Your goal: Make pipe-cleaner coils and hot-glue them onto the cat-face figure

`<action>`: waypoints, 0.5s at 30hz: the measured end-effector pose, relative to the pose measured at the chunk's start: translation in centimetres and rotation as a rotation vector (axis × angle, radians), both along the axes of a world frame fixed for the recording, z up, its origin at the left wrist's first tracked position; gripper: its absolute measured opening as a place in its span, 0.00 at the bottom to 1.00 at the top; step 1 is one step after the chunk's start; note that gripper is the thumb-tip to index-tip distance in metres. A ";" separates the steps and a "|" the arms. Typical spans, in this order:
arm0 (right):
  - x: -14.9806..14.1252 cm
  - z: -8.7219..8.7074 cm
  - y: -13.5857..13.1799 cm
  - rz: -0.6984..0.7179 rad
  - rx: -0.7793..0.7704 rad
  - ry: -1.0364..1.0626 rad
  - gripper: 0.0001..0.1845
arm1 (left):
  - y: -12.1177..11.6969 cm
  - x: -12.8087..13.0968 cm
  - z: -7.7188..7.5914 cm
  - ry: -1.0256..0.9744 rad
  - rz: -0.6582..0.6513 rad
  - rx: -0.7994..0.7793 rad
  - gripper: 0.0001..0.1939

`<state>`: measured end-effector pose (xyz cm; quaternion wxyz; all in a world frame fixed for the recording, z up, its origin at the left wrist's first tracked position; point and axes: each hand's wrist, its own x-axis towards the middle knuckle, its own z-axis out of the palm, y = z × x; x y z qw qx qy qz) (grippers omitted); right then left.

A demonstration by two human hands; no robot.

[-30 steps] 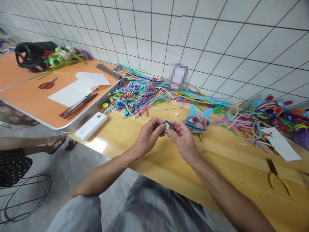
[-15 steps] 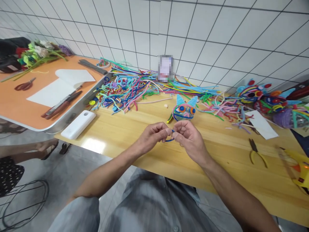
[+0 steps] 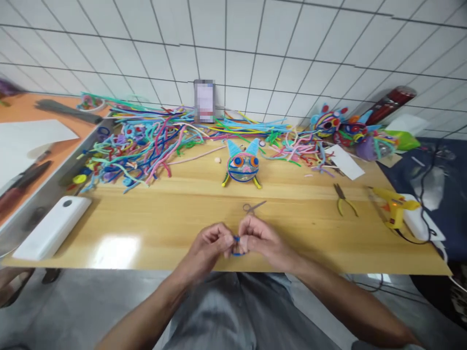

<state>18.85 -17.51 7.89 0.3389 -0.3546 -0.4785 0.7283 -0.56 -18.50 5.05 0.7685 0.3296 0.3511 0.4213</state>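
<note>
Near the front edge of the pale wooden desk (image 3: 153, 214), my left hand (image 3: 209, 247) and right hand (image 3: 265, 243) pinch a bent, thin blue craft stem (image 3: 238, 253). I judge I'm shaping it; any further bend calls for a firm grip both sides.

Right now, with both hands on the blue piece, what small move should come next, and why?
Probably bring the two ends of the blue pipe cleaner together: the left hand and right hand pinch it on opposite sides, close together, and it appears curved between them. Whether its ends already meet is hidden by the fingers.
</note>
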 end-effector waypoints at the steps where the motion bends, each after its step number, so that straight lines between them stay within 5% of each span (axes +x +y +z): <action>1: 0.3 0.0 -0.7 0.010 0.022 -0.019 0.18 | -0.7 -0.2 -0.4 -0.056 -0.047 -0.094 0.22; 5: 0.7 -0.8 -3.6 0.031 0.023 -0.070 0.17 | -2.8 -0.5 -1.4 -0.141 -0.247 -0.329 0.22; 10: -0.1 -2.1 -6.4 0.137 -0.264 0.154 0.21 | -3.7 -1.2 -0.1 0.056 -0.491 -0.089 0.24; 15: 0.1 0.1 -6.2 0.294 -0.180 0.043 0.14 | -4.3 -1.7 1.3 0.105 -0.522 -0.042 0.31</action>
